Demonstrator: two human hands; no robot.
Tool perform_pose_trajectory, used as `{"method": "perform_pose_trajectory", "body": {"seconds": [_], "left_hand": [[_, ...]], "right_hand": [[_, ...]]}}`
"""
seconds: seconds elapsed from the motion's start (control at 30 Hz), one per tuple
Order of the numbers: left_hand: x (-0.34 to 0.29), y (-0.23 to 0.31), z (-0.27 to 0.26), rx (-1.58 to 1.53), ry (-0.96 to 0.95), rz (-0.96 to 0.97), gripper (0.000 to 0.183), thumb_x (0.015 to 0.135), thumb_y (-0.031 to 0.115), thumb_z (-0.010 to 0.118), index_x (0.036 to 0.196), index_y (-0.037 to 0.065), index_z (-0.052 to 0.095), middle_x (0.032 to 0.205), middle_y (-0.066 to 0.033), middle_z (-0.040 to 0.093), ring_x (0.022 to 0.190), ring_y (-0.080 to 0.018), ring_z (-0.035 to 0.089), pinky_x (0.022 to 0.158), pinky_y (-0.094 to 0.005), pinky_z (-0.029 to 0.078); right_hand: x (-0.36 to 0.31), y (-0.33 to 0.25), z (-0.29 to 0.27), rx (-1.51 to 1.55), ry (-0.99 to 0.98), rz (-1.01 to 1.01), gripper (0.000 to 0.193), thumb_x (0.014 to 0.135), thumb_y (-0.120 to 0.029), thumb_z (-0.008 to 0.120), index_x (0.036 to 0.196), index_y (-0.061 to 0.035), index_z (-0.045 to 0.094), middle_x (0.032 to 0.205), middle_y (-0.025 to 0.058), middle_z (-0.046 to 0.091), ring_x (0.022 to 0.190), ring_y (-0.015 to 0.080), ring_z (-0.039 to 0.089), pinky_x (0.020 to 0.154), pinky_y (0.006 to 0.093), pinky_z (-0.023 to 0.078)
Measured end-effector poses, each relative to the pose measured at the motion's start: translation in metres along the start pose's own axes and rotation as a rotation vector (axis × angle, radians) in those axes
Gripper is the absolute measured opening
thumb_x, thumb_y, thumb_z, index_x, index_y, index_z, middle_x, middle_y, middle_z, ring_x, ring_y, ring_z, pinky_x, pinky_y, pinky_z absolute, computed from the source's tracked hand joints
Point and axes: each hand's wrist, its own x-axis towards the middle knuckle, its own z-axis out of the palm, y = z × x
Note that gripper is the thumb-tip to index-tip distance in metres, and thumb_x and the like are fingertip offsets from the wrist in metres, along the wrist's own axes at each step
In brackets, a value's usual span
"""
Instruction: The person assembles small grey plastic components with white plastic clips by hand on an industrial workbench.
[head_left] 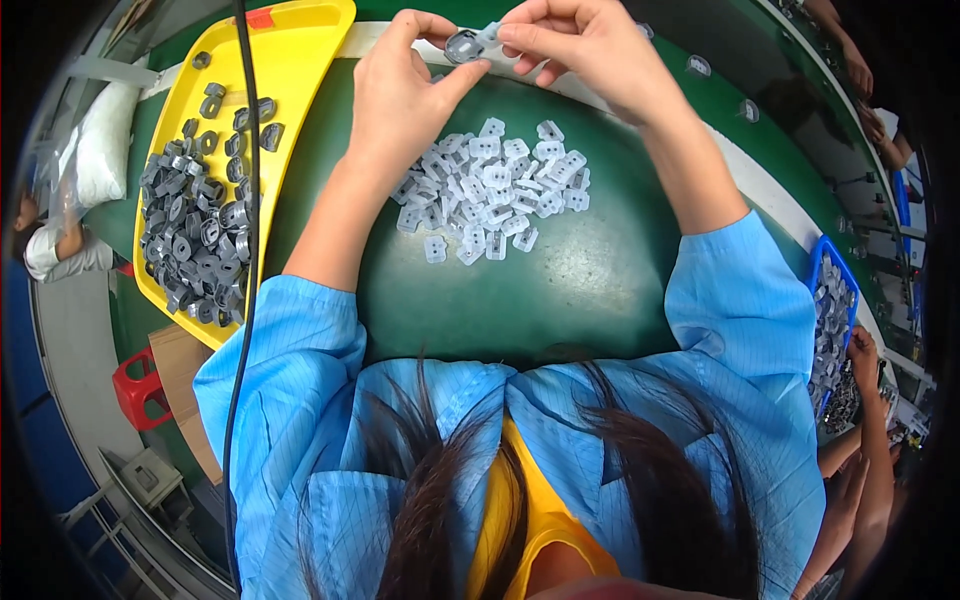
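Note:
My left hand (pixel 405 95) pinches a dark grey rounded plastic part (pixel 462 47) between thumb and fingers at the far side of the table. Against its right edge, my right hand (pixel 600 55) holds a small translucent plastic piece (pixel 489 34) between thumb and forefinger. The two pieces touch or nearly touch; whether they are joined I cannot tell. Nearer me, below both hands, lies a loose pile of translucent plastic pieces (pixel 495 178) on the green tabletop (pixel 600 290).
A yellow tray (pixel 305 75) of dark grey parts (pixel 185 240) stands at left, with a black cable (pixel 250 130) hanging across it. Beyond my hands runs a green strip with a few clear parts (pixel 698 66). At right, another person's hand (pixel 862 355) reaches by a blue basket (pixel 848 272).

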Motion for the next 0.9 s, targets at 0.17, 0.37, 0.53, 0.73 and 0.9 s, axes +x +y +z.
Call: {"method": "perform_pose_trajectory", "body": {"seconds": [0.17, 0.37, 0.53, 0.73, 0.9], "left_hand": [[0.001, -0.003, 0.009, 0.008, 0.133, 0.241, 0.035, 0.069, 0.020, 0.079, 0.092, 0.006, 0.057, 0.062, 0.0004, 0.049, 0.048, -0.0079, 0.040, 0.046, -0.0241, 0.035], [-0.003, 0.003, 0.008, 0.052, 0.183, 0.286, 0.034, 0.067, 0.020, 0.079, 0.089, 0.005, 0.057, 0.073, -0.0017, 0.052, 0.054, -0.0113, 0.044, 0.050, -0.0263, 0.040], [-0.003, 0.002, 0.012, 0.139, 0.157, 0.289, 0.035, 0.066, 0.020, 0.080, 0.086, 0.005, 0.055, 0.074, -0.0020, 0.053, 0.053, -0.0128, 0.044, 0.049, -0.0270, 0.041], [0.000, 0.000, 0.012, 0.153, 0.182, 0.399, 0.033, 0.066, 0.015, 0.079, 0.087, 0.006, 0.054, 0.082, -0.0016, 0.057, 0.053, -0.0136, 0.047, 0.050, -0.0277, 0.043], [-0.005, 0.003, 0.010, 0.136, 0.144, 0.377, 0.033, 0.067, 0.015, 0.077, 0.088, 0.007, 0.053, 0.087, -0.0033, 0.059, 0.062, -0.0198, 0.055, 0.054, -0.0313, 0.048]], "right_hand": [[0.001, 0.024, 0.008, -0.350, 0.158, -0.308, 0.014, 0.081, -0.015, 0.068, 0.084, -0.0013, 0.068, 0.069, -0.0011, 0.059, 0.064, 0.0056, 0.051, 0.061, 0.0216, 0.042], [0.000, 0.029, 0.014, -0.365, 0.227, -0.396, 0.013, 0.080, -0.017, 0.070, 0.085, -0.0045, 0.070, 0.064, -0.0047, 0.053, 0.064, 0.0041, 0.046, 0.061, 0.0213, 0.038], [-0.005, 0.019, 0.011, -0.454, 0.244, -0.392, 0.012, 0.079, -0.017, 0.070, 0.082, -0.0050, 0.068, 0.062, -0.0056, 0.049, 0.061, 0.0041, 0.044, 0.059, 0.0210, 0.037], [-0.009, 0.002, 0.015, -0.544, 0.221, -0.359, 0.013, 0.077, -0.012, 0.068, 0.072, -0.0006, 0.064, 0.070, 0.0050, 0.060, 0.060, 0.0071, 0.052, 0.052, 0.0260, 0.041], [-0.003, 0.007, -0.001, -0.475, -0.006, -0.150, 0.016, 0.077, -0.018, 0.071, 0.080, -0.0032, 0.065, 0.062, -0.0049, 0.051, 0.061, 0.0052, 0.046, 0.061, 0.0227, 0.040]]}}
